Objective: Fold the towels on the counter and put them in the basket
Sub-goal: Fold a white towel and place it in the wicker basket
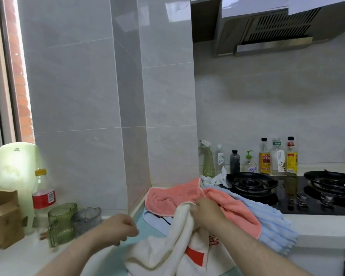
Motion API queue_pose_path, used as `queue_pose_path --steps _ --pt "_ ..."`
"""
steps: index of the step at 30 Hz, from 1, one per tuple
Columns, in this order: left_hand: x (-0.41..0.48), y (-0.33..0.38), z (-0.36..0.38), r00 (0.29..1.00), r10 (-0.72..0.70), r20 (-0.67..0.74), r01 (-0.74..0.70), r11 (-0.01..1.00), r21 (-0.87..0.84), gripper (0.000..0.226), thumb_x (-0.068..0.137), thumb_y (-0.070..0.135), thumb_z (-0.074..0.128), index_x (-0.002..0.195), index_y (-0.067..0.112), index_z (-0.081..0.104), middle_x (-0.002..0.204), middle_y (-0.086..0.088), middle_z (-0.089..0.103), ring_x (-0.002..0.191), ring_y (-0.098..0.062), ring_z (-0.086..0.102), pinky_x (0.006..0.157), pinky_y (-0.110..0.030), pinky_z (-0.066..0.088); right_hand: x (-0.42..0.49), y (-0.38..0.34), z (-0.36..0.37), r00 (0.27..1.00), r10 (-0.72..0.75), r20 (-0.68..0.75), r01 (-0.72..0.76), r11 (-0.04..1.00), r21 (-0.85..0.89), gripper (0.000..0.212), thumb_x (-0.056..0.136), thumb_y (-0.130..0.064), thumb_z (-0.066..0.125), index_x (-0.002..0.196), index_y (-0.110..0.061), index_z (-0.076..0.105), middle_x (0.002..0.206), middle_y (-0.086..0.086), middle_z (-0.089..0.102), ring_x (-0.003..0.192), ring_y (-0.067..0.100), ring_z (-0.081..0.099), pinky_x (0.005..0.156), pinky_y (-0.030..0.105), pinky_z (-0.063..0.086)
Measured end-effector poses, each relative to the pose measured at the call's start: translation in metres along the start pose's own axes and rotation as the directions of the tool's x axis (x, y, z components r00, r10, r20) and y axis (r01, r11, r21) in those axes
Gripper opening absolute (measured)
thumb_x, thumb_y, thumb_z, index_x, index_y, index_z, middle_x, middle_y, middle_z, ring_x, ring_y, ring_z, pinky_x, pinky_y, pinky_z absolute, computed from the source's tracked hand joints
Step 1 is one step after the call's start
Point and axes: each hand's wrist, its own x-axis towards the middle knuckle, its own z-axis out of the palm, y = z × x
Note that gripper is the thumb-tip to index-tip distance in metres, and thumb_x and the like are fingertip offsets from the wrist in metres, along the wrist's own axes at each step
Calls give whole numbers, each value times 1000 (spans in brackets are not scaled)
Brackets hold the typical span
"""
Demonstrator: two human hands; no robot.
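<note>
Two hands work above the counter [317,226]: right hand [205,214] grips the white towel [167,246]; left hand [122,228] curled, holding nothing. Pink towel [233,210] overlies blue towel [275,222].

Motion-blurred left hand [119,229], fingers indistinct

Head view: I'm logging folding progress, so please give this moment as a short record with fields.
right hand: grips white towel
left hand: curled, blurred; grip unclear
pink towel: crumpled, beyond the right hand
blue towel: on counter, reaching its front edge
basket: not in view
</note>
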Motion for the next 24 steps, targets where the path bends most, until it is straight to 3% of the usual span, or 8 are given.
queue_pose_path --steps 4,8,11,14,17,19,21,24 --pt "16 -8 45 998 4 -67 3 995 102 35 75 47 60 61 20 43 65 5 42 59 -13 39 56 -28 29 -35 12 4 976 -144 -165 134 989 -69 37 89 -24 46 126 -22 51 122 -5 47 116 17 46 97 28 39" --pt "31 -10 65 1000 6 -24 3 942 336 29 75 50 55 71 23 46 77 9 50 71 -12 48 63 -27 35 -94 38 22 921 -378 91 381 924 -20 24 93 -22 46 109 -23 63 99 -26 44 105 0 43 96 14 32" --pt "37 -5 73 999 -22 27 11 934 358 29 70 43 63 93 26 55 99 9 60 89 -9 57 77 -23 45 -113 51 41 842 -507 185 509 860 38 33 95 -54 47 99 -27 66 90 -34 47 102 -7 44 105 18 32" --pt "37 4 76 998 -21 -57 38 953 300 24 69 40 66 73 22 51 76 8 55 68 -9 52 58 -21 38 -118 52 45 842 -531 93 528 847 56 14 93 -55 49 83 -53 59 101 -43 48 113 -15 41 102 6 27" --pt "40 2 75 992 -17 -124 45 973 226 13 66 24 63 66 18 51 74 3 60 68 -14 57 58 -23 40 -91 89 48 950 -310 -38 310 951 1 44 88 8 47 68 -29 59 62 -4 59 61 -17 57 77 1 35" --pt "49 -10 67 982 -26 -188 25 1000 -9 20 58 4 52 75 15 57 75 -2 60 68 -18 57 59 -25 41 -63 84 67 938 -218 -269 197 975 -102 29 63 -8 63 54 -33 52 35 -10 46 43 0 58 79 4 32" --pt "47 -11 58 963 -31 -268 -31 975 -222 39 55 -6 47 90 8 59 73 -8 58 66 -22 54 61 -27 40 -86 61 43 964 -225 -143 235 970 57 31 75 -11 54 74 -40 45 65 5 64 67 17 65 84 13 35" --pt "41 -1 55 945 -77 -318 -73 899 -433 40 70 -21 45 102 -5 62 77 -17 63 69 -27 56 58 -28 43 -94 8 37 896 -344 -281 399 902 168 8 88 -32 52 83 -38 55 100 -6 65 83 -2 59 74 7 39"
